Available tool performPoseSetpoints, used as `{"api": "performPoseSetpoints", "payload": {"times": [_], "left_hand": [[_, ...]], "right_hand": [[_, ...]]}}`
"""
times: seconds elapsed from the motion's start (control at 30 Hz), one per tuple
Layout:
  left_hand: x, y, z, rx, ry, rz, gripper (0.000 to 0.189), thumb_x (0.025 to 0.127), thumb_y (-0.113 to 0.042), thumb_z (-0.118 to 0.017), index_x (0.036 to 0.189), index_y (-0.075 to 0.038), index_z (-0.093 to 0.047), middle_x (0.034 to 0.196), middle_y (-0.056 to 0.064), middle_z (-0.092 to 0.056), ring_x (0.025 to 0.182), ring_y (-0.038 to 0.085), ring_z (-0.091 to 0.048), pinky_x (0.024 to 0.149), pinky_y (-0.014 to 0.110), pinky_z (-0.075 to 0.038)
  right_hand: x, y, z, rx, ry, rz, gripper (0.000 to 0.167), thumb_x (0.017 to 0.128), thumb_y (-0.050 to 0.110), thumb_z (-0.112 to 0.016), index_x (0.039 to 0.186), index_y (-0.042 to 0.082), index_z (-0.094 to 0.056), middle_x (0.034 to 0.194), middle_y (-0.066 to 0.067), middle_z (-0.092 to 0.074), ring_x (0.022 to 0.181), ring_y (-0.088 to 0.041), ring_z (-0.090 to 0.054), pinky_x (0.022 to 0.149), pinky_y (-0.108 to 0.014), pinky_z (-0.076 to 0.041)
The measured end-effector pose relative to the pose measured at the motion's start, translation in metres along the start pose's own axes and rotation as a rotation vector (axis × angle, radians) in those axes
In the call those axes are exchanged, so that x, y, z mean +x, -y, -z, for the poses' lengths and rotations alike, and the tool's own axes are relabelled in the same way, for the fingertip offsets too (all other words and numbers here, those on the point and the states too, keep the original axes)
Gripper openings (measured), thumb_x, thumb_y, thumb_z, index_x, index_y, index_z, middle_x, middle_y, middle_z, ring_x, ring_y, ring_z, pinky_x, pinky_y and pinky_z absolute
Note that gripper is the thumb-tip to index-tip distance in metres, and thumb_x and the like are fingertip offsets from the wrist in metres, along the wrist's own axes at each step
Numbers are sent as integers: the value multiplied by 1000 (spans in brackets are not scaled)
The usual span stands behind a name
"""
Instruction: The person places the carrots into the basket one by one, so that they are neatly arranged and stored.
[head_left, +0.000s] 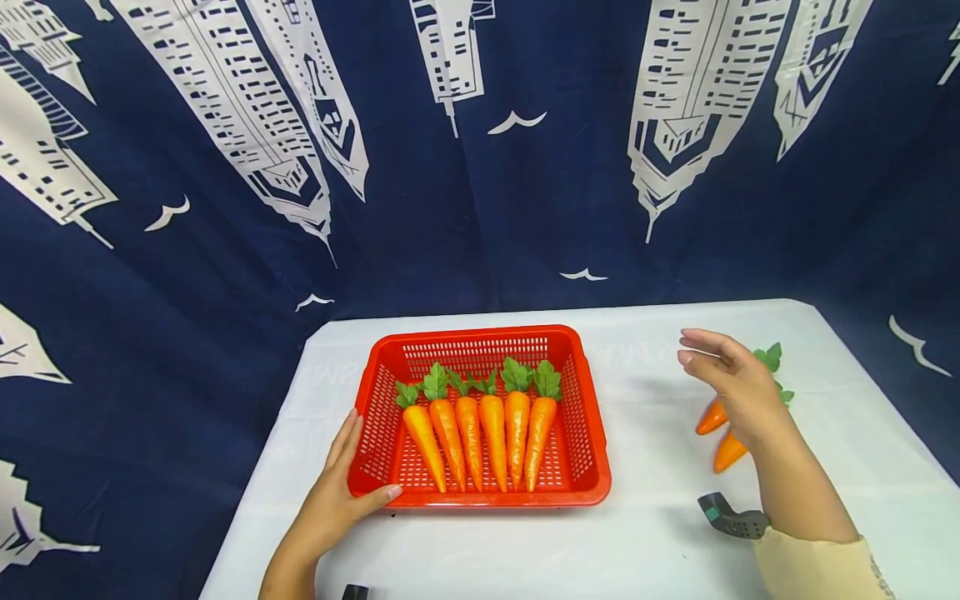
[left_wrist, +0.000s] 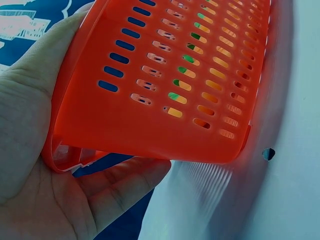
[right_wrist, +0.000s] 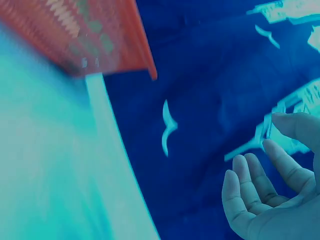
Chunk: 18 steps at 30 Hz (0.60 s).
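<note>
A red plastic basket (head_left: 480, 500) with slotted walls sits on the white table. Several orange carrots (head_left: 493, 433) with green leaves lie side by side inside it. At the basket's near left corner my left hand (head_left: 339, 492) grips the rim, thumb along the front and fingers along the left side. The left wrist view shows that hand (left_wrist: 30, 130) around the corner of the slotted wall. My right hand (head_left: 731, 379) hovers over the table's right side, fingers loosely bent and holding nothing. Beneath it lie more carrots (head_left: 729, 452), partly hidden by the hand and forearm.
A dark blue cloth (head_left: 480, 225) with white buildings and birds hangs behind the table. The white tabletop (head_left: 645, 467) stretches between the basket and the loose carrots. A dark wrist strap piece (head_left: 733, 518) sticks out beside the right forearm.
</note>
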<state>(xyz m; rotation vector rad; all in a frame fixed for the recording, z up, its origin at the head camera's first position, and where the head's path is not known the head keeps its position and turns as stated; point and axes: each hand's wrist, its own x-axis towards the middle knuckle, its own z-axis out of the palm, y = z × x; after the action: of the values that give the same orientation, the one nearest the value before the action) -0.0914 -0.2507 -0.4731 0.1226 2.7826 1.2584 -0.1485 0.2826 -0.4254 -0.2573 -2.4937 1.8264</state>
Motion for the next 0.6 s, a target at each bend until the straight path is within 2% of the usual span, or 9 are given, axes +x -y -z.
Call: {"api": "performPoseSetpoints", "payload": {"times": [0.1, 0.2, 0.27, 0.33, 0.4, 0.5, 0.6], "left_hand": [[0, 1, 0, -2, -3, -1, 114, 79, -42, -85, 164, -30, -9, 172, -8, -1, 154, 37, -20, 112, 74, -29], [0, 1, 0, -6, 0, -2, 114, 79, -42, -85, 164, -30, -9, 172, -9, -1, 154, 37, -20, 113, 74, -29], [0, 1, -1, -12, 0, -5, 114, 79, -42, -85, 164, -29, -9, 172, -8, -1, 154, 37, -20, 113, 74, -28], [0, 1, -1, -15, 1, -7, 114, 79, -42, -85, 164, -29, -10, 172, -8, -2, 154, 37, -20, 113, 74, -28], [1, 1, -1, -18, 0, -11, 114, 79, -42, -85, 164, -29, -10, 172, -8, -2, 153, 37, -20, 113, 74, -28], [1, 2, 0, -18, -1, -10, 114, 79, -42, -85, 164, -30, -10, 172, -9, -2, 154, 37, -21, 113, 74, -29], [0, 3, 0, -19, -3, -12, 114, 79, -44, -85, 164, -30, -10, 172, -9, -2, 154, 37, -20, 112, 74, -28]], "right_hand": [[-3, -12, 13, -58, -51, -41, 60, 97, 49, -62, 151, 27, -47, 131, 22, -54, 107, 10, -52, 119, -64, -29], [-7, -27, 27, -56, -77, -95, 60, 97, 52, -61, 152, 33, -45, 129, 23, -53, 120, -8, -48, 120, -68, -20], [-10, -38, 37, -50, -75, -119, 59, 98, 51, -59, 153, 35, -43, 133, 21, -51, 134, -21, -39, 122, -67, -13], [-13, -47, 45, -59, -74, -142, 60, 99, 53, -57, 154, 38, -40, 144, 19, -48, 147, -29, -25, 124, -65, -9], [-16, -55, 52, -67, -77, -160, 63, 99, 53, -56, 157, 36, -37, 157, 14, -40, 152, -32, -17, 124, -64, -9], [-20, -64, 57, -110, -123, -193, 67, 100, 52, -56, 159, 30, -34, 166, 2, -32, 153, -31, -21, 124, -63, -15], [-23, -71, 61, -165, -163, -219, 70, 101, 50, -55, 161, 25, -30, 166, -12, -31, 151, -33, -30, 121, -62, -23]]}}
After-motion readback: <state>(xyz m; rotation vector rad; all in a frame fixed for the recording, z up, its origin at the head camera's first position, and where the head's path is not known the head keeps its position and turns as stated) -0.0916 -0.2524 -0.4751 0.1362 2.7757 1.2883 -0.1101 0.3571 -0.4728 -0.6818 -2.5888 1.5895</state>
